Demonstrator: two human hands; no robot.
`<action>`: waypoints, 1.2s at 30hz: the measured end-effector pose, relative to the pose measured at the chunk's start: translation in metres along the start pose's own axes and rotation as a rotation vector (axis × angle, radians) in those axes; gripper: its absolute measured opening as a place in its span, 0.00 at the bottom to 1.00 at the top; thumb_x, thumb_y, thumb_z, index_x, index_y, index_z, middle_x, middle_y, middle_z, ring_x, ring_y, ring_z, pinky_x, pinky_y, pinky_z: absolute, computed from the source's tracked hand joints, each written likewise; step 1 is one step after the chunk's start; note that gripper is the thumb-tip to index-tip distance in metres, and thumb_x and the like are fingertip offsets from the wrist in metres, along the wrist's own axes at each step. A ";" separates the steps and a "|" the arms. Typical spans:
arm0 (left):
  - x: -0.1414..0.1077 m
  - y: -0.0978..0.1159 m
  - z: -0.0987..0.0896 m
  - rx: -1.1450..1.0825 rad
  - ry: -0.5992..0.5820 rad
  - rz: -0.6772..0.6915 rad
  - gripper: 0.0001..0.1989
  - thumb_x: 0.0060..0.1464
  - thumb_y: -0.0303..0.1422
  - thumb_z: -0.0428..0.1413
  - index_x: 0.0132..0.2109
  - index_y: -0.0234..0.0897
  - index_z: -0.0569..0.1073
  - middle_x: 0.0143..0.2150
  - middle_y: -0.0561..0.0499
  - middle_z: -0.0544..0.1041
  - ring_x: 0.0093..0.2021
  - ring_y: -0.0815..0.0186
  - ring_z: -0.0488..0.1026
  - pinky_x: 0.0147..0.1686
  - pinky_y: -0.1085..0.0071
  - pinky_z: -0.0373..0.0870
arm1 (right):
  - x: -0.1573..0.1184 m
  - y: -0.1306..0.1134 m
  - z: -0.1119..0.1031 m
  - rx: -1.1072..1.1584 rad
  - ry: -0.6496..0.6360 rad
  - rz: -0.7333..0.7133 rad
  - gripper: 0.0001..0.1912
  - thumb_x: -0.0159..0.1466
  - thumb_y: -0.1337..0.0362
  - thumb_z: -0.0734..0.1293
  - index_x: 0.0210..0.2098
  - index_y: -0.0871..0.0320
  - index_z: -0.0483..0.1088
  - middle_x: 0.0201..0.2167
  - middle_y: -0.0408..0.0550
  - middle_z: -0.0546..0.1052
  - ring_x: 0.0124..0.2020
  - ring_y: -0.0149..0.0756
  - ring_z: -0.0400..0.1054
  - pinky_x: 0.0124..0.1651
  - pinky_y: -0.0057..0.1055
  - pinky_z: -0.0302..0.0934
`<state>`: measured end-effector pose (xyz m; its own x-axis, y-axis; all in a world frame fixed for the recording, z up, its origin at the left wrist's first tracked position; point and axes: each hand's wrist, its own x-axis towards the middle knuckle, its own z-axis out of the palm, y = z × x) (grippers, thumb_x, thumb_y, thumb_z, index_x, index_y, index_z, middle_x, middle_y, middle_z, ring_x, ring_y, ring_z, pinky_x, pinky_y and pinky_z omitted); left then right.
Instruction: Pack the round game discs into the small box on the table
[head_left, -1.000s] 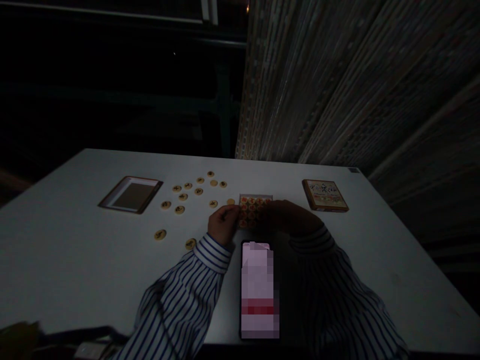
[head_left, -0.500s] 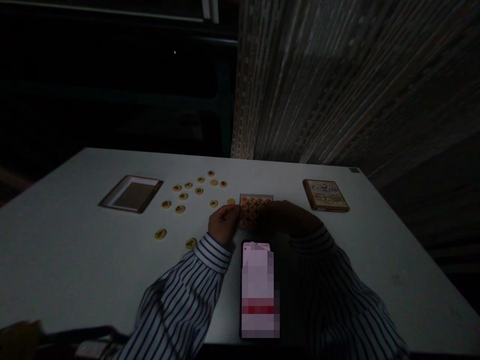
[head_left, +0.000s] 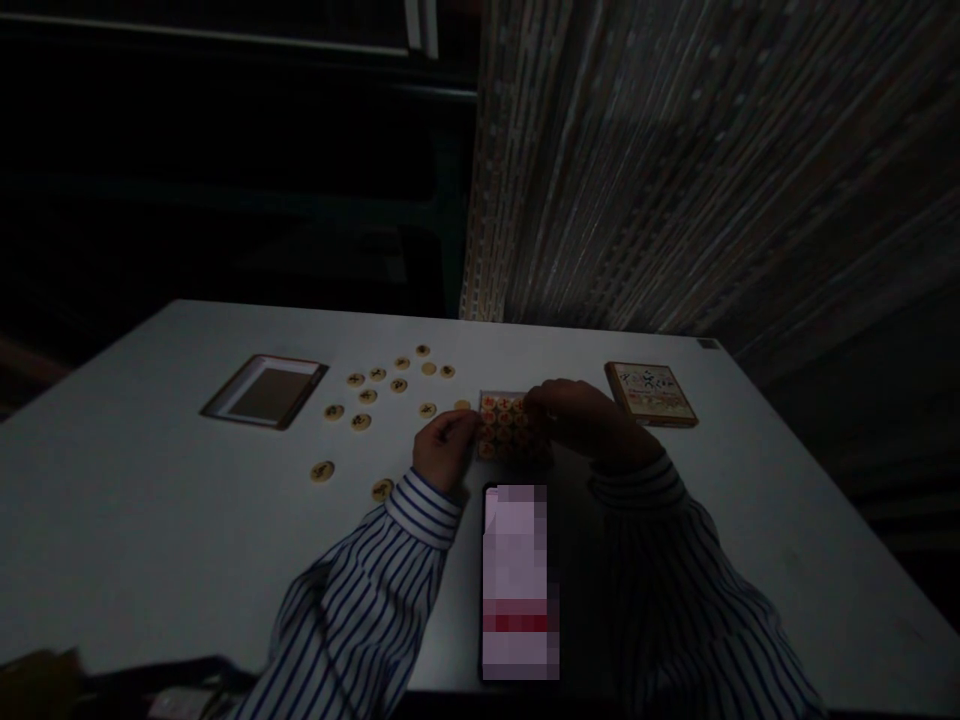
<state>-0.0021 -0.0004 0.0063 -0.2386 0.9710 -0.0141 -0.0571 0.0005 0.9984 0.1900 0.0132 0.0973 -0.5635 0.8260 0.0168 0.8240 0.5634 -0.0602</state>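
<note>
A small shallow tray (head_left: 504, 393) stands on the table in front of me, filled with rows of round Chinese chess pieces (head_left: 505, 418) with red characters. At its left edge my left hand (head_left: 444, 450) is closed, thumb and fingertips pinching the tray's side. My right hand (head_left: 589, 415) arches over the right part of the tray, its fingers bent together at the back right pieces. Whatever those fingers grip is hidden in shadow. Loose pieces with dark characters (head_left: 361, 422) are scattered left of the tray, one blank-looking piece (head_left: 462, 406) close to its back left corner.
Below the tray lies a phone (head_left: 516, 580) with a lit, blurred screen. An open box part (head_left: 266, 391) lies at the left and a printed box lid (head_left: 651, 393) at the right. Behind the white table (head_left: 150, 480) hangs a string curtain (head_left: 600, 180). The room is dark.
My right hand has shifted slightly right and toward the tray's back, uncovering more of the red pieces. My left hand stays at the tray's left edge.
</note>
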 end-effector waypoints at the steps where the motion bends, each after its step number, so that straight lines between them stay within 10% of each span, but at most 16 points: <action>1: -0.001 0.000 0.000 0.010 -0.010 0.010 0.13 0.40 0.39 0.59 0.31 0.34 0.76 0.27 0.49 0.77 0.29 0.67 0.73 0.31 0.71 0.69 | 0.001 0.000 -0.001 0.005 0.016 0.003 0.10 0.60 0.68 0.60 0.39 0.61 0.69 0.35 0.51 0.74 0.35 0.33 0.66 0.37 0.28 0.56; 17: -0.009 0.008 0.000 0.159 -0.119 0.205 0.08 0.45 0.35 0.56 0.32 0.37 0.76 0.30 0.48 0.78 0.31 0.64 0.74 0.32 0.68 0.71 | 0.011 -0.018 -0.026 0.087 0.488 0.119 0.14 0.62 0.66 0.56 0.42 0.60 0.70 0.37 0.51 0.75 0.40 0.37 0.67 0.44 0.33 0.58; 36: 0.006 0.031 -0.020 0.030 0.014 0.147 0.12 0.41 0.38 0.59 0.30 0.33 0.75 0.27 0.49 0.77 0.27 0.68 0.72 0.31 0.71 0.69 | 0.032 -0.032 -0.025 0.074 0.358 0.100 0.15 0.63 0.65 0.56 0.45 0.58 0.69 0.40 0.49 0.75 0.43 0.37 0.67 0.46 0.32 0.56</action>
<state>-0.0244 0.0010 0.0361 -0.2556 0.9577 0.1321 0.0081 -0.1345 0.9909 0.1468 0.0217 0.1248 -0.4136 0.8386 0.3545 0.8599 0.4877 -0.1506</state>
